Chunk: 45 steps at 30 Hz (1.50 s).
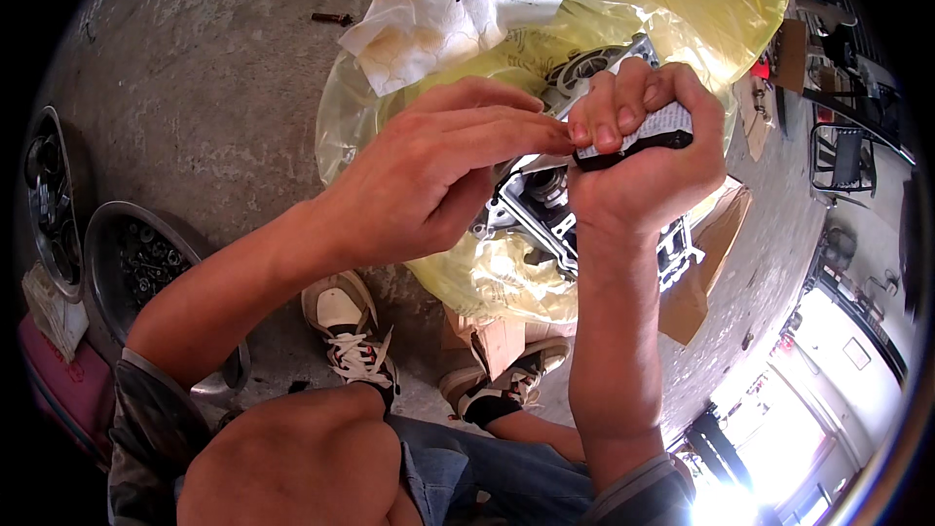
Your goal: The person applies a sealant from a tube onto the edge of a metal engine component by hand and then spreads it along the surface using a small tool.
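Note:
My right hand point(648, 151) is wrapped round a black tube-like item with a white printed label point(666, 125), squeezed in the palm above the metal engine part. From the left, my left hand point(433, 170) reaches across with its fingers stretched out, their tips meeting my right fingertips by the tube's end. It grips nothing that I can see. Below both hands lies the grey engine part point(545, 219) with openings and bolt holes, partly covered by my hands. Yellow clear plastic sheeting point(365, 131) spreads beneath it.
A stained white paper towel point(429, 24) lies on the sheeting's far edge. Cardboard point(716, 253) shows under the near right side. At left stand a metal bowl of bolts point(122, 224) and another metal pan point(73, 161). A bolt point(332, 18) rests on the concrete floor.

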### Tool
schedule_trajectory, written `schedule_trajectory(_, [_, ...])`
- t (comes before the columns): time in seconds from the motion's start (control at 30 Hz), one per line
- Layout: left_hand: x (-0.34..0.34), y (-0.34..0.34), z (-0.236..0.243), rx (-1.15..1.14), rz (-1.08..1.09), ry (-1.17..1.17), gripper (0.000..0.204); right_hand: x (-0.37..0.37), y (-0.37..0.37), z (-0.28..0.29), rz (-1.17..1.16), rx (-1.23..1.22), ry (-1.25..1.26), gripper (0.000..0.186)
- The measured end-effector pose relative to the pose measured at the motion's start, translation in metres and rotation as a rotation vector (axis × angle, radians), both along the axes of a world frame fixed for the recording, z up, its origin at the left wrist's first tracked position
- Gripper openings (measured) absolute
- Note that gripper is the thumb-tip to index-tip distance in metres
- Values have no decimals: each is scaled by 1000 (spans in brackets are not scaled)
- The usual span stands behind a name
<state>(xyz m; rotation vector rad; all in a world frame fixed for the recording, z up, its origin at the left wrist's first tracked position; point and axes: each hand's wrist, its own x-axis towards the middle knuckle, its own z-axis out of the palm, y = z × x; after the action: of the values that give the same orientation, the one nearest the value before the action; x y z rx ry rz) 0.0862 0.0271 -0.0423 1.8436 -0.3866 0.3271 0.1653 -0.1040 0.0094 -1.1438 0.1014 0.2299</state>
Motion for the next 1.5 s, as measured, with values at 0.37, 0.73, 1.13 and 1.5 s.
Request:
schedule_trajectory(0.37, [5,0,2,39,-56,-19,52,3,-4,0,-1,14,-14,30])
schedule_trajectory(0.73, [10,-3,6,48,-52,-15,50,7,-6,2,-3,16,-34,30])
schedule_trajectory(1.13, [16,-3,6,47,-38,-54,46,11,-5,5,-13,4,-34,30])
schedule_trajectory(1.5, [22,-3,6,48,-46,-53,45,16,-7,4,-15,-12,-59,29])
